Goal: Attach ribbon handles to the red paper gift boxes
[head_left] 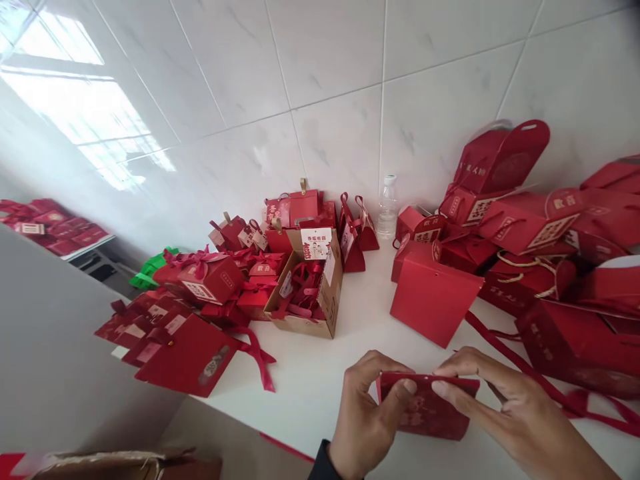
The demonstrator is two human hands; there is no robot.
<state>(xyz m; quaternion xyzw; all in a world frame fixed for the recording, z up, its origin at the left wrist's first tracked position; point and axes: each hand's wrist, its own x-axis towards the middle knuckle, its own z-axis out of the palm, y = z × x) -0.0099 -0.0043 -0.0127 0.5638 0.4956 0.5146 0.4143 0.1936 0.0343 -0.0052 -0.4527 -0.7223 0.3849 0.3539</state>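
A small red gift box with faint printing on its front is held upright at the table's near edge. My left hand pinches its top edge on the left, thumb in front and fingers behind. On the right, my right hand pinches the same top edge in the same manner, the thumbs a little apart. Just behind the box stands a larger plain red box with a small hole near its top. A red ribbon trails along the table beside my right hand.
An open cardboard box full of red straps stands mid-table. Red gift boxes crowd the left, and more boxes are piled right. A clear bottle stands by the tiled wall. Another carton sits below, lower left.
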